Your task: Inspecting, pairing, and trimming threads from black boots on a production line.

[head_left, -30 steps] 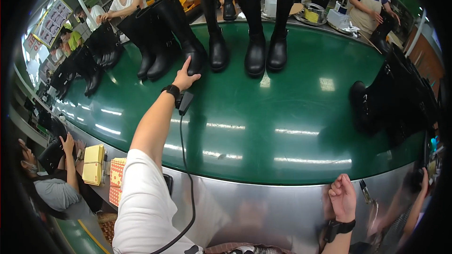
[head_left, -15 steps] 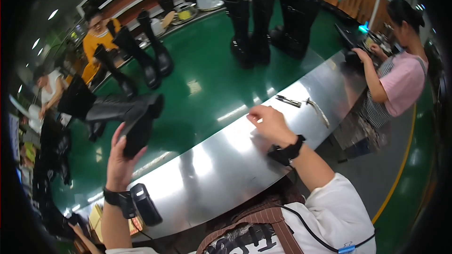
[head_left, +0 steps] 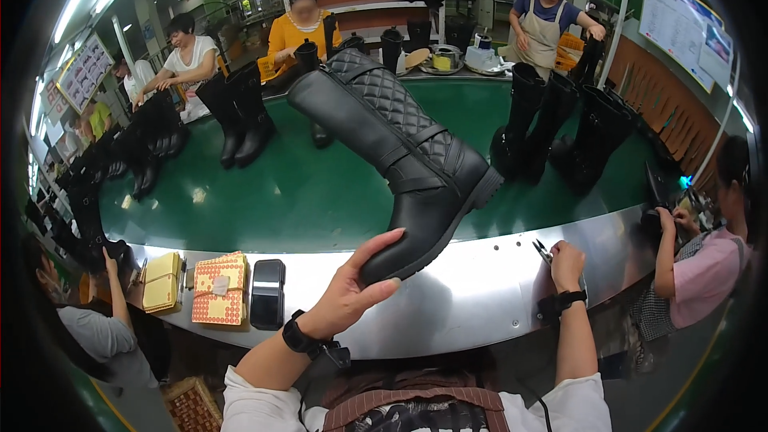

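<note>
A tall black boot (head_left: 428,192) with a quilted shaft and straps is held up over the worktable, its shaft tilted to the upper left. My left hand (head_left: 352,296) grips it by the toe, thumb and fingers on opposite sides. Over the metal edge strip, my right hand (head_left: 568,266) is closed around small metal thread snips (head_left: 544,251), their pointed end sticking out to the left. The fist hides the rest of the snips.
A green-topped table (head_left: 224,208) curves ahead, edged by a metal strip (head_left: 448,312). More black boots (head_left: 524,124) stand upon it. Yellow card bundles (head_left: 220,292) and a black phone (head_left: 268,294) lie at left. Co-workers surround the table; a nearby one (head_left: 704,264) is at right.
The boot has swung from the left to the middle, still in my left hand. My right hand has picked up the snips from the metal strip. The view has turned.
</note>
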Demonstrator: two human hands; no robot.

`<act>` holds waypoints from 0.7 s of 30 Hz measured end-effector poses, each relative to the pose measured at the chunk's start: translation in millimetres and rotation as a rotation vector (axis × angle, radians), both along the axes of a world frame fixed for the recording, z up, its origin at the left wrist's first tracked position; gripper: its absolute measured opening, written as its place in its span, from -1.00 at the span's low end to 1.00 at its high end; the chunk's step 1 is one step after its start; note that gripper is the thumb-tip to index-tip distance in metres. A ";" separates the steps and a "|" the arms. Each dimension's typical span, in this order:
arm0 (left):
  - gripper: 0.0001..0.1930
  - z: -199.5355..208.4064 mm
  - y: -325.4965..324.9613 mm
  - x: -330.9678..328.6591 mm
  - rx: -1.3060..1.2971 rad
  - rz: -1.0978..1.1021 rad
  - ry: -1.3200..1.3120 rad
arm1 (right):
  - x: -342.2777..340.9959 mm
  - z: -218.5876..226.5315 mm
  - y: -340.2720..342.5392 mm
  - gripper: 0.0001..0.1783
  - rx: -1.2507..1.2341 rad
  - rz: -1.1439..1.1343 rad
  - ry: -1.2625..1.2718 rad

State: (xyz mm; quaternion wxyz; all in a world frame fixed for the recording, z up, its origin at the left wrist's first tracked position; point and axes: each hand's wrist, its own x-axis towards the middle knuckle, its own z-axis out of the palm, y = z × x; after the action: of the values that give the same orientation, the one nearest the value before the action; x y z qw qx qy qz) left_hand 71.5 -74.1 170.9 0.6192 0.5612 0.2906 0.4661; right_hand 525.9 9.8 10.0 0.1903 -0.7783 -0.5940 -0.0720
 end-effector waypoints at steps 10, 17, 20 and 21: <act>-0.29 -4.8 -24.8 -9.2 0.040 0.025 0.074 | -3.0 2.8 -31.9 -0.84 0.099 0.215 -0.113; -0.31 -7.5 -43.9 -23.8 -0.021 -0.038 -0.028 | -16.9 67.1 -26.0 -0.71 0.248 0.250 0.490; -0.30 -5.0 -51.9 -24.9 0.059 -0.092 0.091 | -43.5 134.4 -40.5 -0.74 0.267 0.383 0.751; -0.31 -5.1 -54.3 -22.9 0.069 -0.091 0.091 | -58.3 151.0 -47.8 -0.76 0.261 0.471 0.744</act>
State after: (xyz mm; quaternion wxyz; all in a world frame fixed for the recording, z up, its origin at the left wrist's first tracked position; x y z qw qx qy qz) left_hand 48.6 -128.4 165.8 0.6061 0.6154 0.2764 0.4214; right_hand 467.6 -37.9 161.1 0.4982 -0.5647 -0.6320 0.1833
